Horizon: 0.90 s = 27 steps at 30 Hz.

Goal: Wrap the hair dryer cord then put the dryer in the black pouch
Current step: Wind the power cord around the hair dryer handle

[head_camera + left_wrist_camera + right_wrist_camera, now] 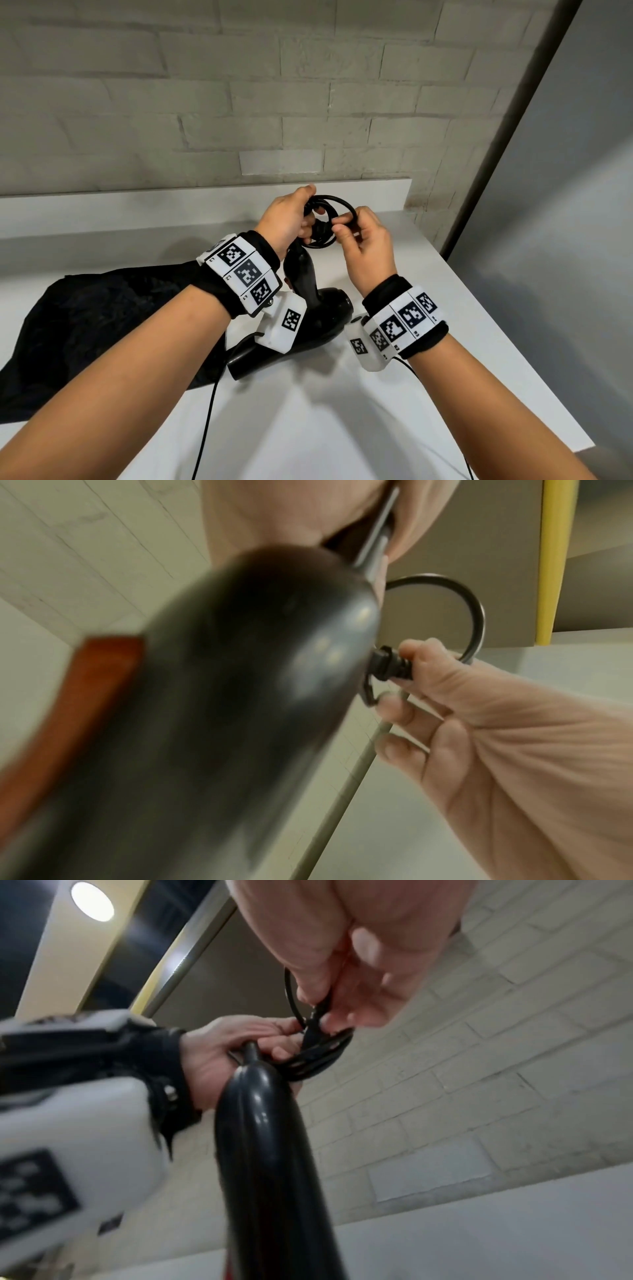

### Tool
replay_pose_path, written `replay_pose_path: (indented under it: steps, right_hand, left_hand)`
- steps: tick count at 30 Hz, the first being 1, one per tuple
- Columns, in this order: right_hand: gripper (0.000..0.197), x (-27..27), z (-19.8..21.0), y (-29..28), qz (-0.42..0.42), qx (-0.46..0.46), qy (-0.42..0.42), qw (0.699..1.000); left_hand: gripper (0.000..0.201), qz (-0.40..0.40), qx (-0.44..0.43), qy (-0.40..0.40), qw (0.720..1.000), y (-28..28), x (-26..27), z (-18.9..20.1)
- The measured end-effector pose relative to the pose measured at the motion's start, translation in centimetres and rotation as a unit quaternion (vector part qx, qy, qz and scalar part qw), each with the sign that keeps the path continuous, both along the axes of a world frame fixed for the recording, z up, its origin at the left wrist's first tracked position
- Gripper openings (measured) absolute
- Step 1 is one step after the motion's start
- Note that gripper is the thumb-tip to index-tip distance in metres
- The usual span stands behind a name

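Note:
A glossy black hair dryer (308,308) rests on the white counter (308,411), its handle (267,1137) pointing up toward my hands. Its black cord (329,219) is coiled in loops above the handle's end. My left hand (291,219) grips the coiled loops near the top of the handle. My right hand (356,233) pinches a strand of the cord (318,1010) between thumb and fingers at the coil's right side. The black pouch (85,325) lies crumpled on the counter at the left, partly under my left forearm.
A grey brick wall (239,102) rises behind a low white ledge (171,202). The counter's right edge (513,342) runs diagonally beside a grey floor. Thin black sensor cables (205,428) hang from my wrist units over the counter's front.

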State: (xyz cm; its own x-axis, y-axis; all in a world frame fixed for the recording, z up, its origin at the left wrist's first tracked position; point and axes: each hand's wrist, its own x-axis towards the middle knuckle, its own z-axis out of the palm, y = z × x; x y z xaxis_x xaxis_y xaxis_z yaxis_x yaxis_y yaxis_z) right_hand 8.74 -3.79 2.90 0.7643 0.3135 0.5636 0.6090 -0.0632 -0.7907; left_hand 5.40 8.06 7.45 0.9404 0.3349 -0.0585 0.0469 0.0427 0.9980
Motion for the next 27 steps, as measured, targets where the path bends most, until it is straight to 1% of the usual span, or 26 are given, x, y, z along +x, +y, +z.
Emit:
replay_pose_path:
  steps: [2,4,6,7,10,11,14,15,16,18,20,21,22,24,27]
  right_hand:
    - [0.012,0.3,0.1,0.0,-0.033,-0.065,-0.069,0.995]
    - [0.023,0.1,-0.2,0.3,-0.059,-0.116,-0.131,0.983]
    - [0.031,-0.2,-0.3,0.6,-0.077,-0.142,-0.172,0.972]
    - [0.031,-0.3,-0.3,0.7,-0.078,-0.145,-0.173,0.971]
    - [0.02,-0.1,0.2,0.9,-0.083,-0.152,-0.141,0.975]
    - [0.019,0.0,0.3,1.0,-0.084,-0.159,-0.143,0.973]
    - [0.019,-0.1,0.4,1.3,-0.097,-0.206,-0.189,0.955]
    - [0.022,-0.2,0.2,1.3,-0.106,-0.21,-0.203,0.95]
    - [0.022,-0.3,0.1,1.4,-0.11,-0.2,-0.201,0.953]
    - [0.017,-0.3,0.0,1.3,-0.104,-0.14,-0.156,0.972]
    - [0.029,0.4,0.0,1.4,-0.088,-0.083,-0.078,0.99]
    - [0.035,0.7,0.1,1.5,-0.062,-0.068,-0.037,0.995]
    - [0.037,0.9,0.3,1.5,-0.026,-0.064,-0.005,0.998]
    - [0.036,1.1,0.3,1.7,0.033,-0.073,0.03,0.996]
    - [0.029,1.3,0.4,1.6,0.073,-0.075,0.085,0.991]
  left_hand:
    - [0.041,0.003,-0.006,-0.001,1.0,-0.1,-0.1,0.1]
    - [0.04,0.013,-0.019,0.001,1.0,-0.3,-0.2,0.2]
    - [0.039,0.018,-0.03,0.003,0.999,-0.4,-0.3,0.3]
    - [0.038,0.02,-0.03,0.004,0.999,-0.4,-0.3,0.3]
    - [0.038,0.022,-0.015,0.013,1.0,-0.2,-0.2,0.4]
    - [0.037,0.019,-0.009,0.014,1.0,-0.2,-0.2,0.4]
    - [0.034,0.007,0.003,0.013,1.0,-0.4,-0.3,0.4]
    - [0.035,0.004,0.004,0.012,1.0,-0.5,-0.4,0.4]
    - [0.035,0.0,0.006,0.01,1.0,-0.5,-0.4,0.4]
    - [0.036,-0.009,0.011,0.011,1.0,-0.8,-0.6,0.5]
    - [0.036,-0.02,0.021,0.019,0.999,-1.2,-0.8,0.6]
    - [0.035,-0.029,0.024,0.019,0.999,-1.4,-0.9,0.6]
    - [0.033,-0.038,0.022,0.015,0.999,-1.5,-1.0,0.5]
    - [0.031,-0.046,0.012,0.007,0.999,-1.5,-1.0,0.4]
    - [0.033,-0.046,0.005,0.009,0.999,-1.2,-0.9,0.4]
